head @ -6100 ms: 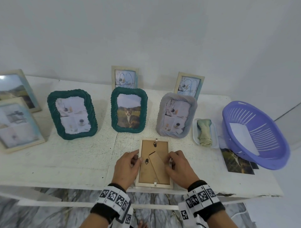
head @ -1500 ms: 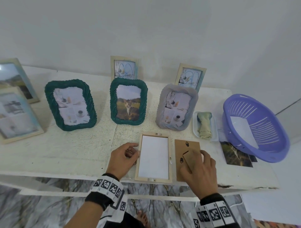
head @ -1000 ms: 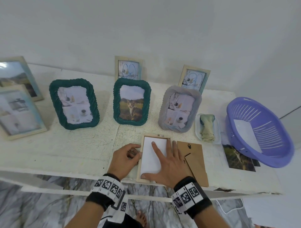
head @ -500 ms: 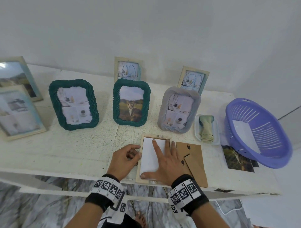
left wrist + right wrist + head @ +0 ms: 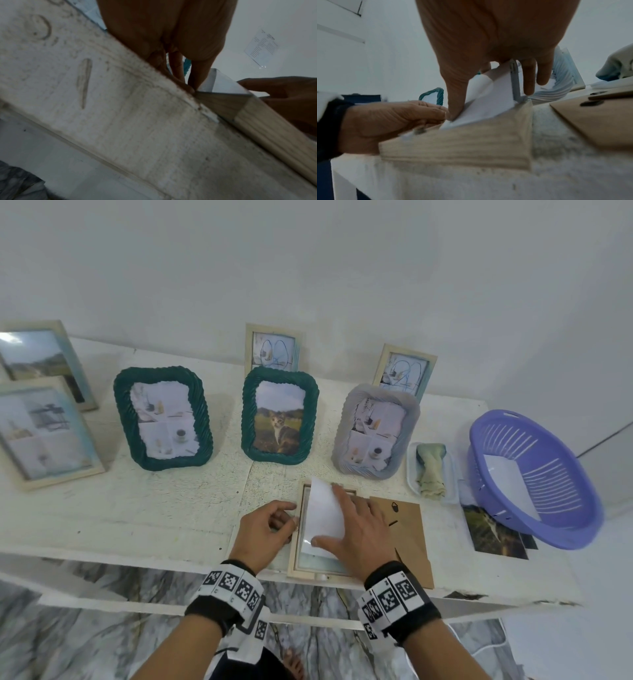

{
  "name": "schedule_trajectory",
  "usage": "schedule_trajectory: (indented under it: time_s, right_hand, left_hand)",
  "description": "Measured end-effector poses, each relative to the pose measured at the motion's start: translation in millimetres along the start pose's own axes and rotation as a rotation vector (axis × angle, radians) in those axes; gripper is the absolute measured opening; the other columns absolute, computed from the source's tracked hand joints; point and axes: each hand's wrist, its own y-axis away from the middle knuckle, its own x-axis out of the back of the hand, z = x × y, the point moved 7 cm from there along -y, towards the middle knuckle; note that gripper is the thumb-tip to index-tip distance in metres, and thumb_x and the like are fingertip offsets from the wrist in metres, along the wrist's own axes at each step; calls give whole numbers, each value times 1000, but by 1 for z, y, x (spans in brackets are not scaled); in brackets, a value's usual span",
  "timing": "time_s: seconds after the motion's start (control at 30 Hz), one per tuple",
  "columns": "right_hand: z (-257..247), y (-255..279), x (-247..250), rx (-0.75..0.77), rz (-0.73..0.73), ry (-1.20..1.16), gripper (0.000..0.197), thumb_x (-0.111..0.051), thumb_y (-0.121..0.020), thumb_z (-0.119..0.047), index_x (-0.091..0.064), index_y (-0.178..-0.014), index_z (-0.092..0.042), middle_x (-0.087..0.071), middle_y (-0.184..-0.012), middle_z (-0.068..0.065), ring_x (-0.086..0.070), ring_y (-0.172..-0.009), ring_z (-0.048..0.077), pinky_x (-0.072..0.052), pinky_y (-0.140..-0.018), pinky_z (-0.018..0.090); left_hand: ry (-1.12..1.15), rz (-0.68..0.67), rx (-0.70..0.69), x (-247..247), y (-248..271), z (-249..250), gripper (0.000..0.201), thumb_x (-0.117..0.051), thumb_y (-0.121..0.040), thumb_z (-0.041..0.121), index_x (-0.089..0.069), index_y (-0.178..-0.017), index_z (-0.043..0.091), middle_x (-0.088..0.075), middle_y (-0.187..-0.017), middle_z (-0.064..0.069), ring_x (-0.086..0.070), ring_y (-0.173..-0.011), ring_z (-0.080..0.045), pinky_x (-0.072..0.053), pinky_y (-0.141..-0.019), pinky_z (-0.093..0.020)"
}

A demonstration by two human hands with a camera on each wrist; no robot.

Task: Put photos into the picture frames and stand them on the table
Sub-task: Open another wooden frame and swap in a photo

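Change: half a second ago the white sheet (image 5: pixel 323 513) lay flat in the wooden frame (image 5: pixel 295 544) under a flat right hand; it has lifted, its near part raised off the glass.
Basket: the purple basket (image 5: pixel 582 474) at 3 o'clock on the table (image 5: pixel 137 518) holds one white sheet.
Tray: a small white tray (image 5: pixel 451 474) at 2 o'clock carries a folded greenish cloth (image 5: pixel 430 470).
Frame: face down at the table's near edge, at 6 o'clock; the brown backing board (image 5: pixel 409 529) lies just beside it at its right.
Right hand (image 5: pixel 359 529): thumb and fingers (image 5: pixel 529 77) pinch the sheet.
Left hand (image 5: pixel 263 530): curled fingers (image 5: pixel 286 513) grip the frame's left rail.
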Motion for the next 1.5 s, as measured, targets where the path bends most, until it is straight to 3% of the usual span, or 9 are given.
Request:
schedule_trajectory:
  time_s: [0.3, 0.43, 0.5, 0.63, 0.8, 0.9, 1.07, 1.2, 1.5]
  right_hand:
    - [-6, 28, 22, 66, 53, -364, 103, -73, -72, -58, -7, -150, -43, -3, -160, -5, -13, -146, 19, -31, -113, 36]
    - [-12, 42, 29, 136, 92, -474, 93, -69, -77, -58, -6, -147, -52, 11, -160, -11, -1, -145, 0, -22, -110, 13]
    - [-12, 49, 39, 125, 174, -586, 82, -67, -87, -41, -12, -147, -51, 2, -161, -9, -1, -139, -14, -25, -105, 7]
    - [-6, 59, 42, -20, 213, -1151, 79, -55, -94, 0, -16, -146, -45, -61, -128, -2, -65, -106, 10, -56, -80, 28]
    - [-18, 71, 45, -83, 226, -1373, 77, -49, -96, 4, -13, -147, -41, -74, -81, 0, -70, -78, 16, -57, -72, 30]
    - [-30, 77, 52, -74, 265, -1358, 71, -56, -94, -9, -23, -143, -49, -71, -88, 20, -69, -88, 34, -57, -82, 42]
    - [-23, 86, 59, -42, 311, -1205, 60, -59, -93, -33, -30, -145, -38, -71, -112, -4, -68, -100, 18, -56, -78, 33]
    - [-3, 97, 69, -57, 291, -1065, 57, -59, -92, -40, -37, -143, -32, -69, -117, -9, -65, -107, 17, -56, -82, 46]
    - [146, 100, 121, -90, 535, -324, 36, -59, -87, -31, -62, -122, -22, -67, -105, -6, -60, -93, 14, -50, -83, 29]
  left_hand:
    - [115, -36, -39, 0, 9, 39, 30, -60, -87, 47, -69, -110, 29, -70, -105, 10, -63, -100, -6, -55, -80, -28]
    - [260, -151, 6, -10, 15, 57, 28, -69, -87, 24, -66, -115, 26, -72, -86, -6, -67, -86, -24, -55, -81, -46]
    - [284, -112, 20, -6, 16, 58, 26, -67, -91, 11, -65, -113, 24, -71, -79, -6, -67, -81, -23, -55, -80, -49]
    - [300, -72, 48, -1, 18, 55, 27, -65, -91, 7, -64, -111, 26, -73, -82, -4, -69, -80, -23, -57, -72, -38]
    - [-152, 62, -56, 6, 24, 63, 37, -73, -85, 21, -55, -116, 32, -54, -107, 11, -56, -91, -2, -54, -74, -24]
    - [-132, 6, -145, 2, 33, 80, 19, -67, -91, 28, -61, -109, 29, -59, -108, 11, -59, -91, 0, -54, -74, -21]
    - [310, -289, -46, -23, 50, 101, 32, -47, -97, 44, -67, -113, 26, -72, -105, 3, -67, -97, -15, -59, -71, -33]
    - [255, -269, -61, -45, 48, 98, 33, -45, -101, 41, -69, -100, 18, -70, -90, -10, -63, -81, -21, -52, -77, -47]
    - [125, -222, 39, -139, 22, 102, 21, -49, -101, 20, -69, -103, 21, -74, -94, 4, -67, -82, -18, -55, -74, -31]
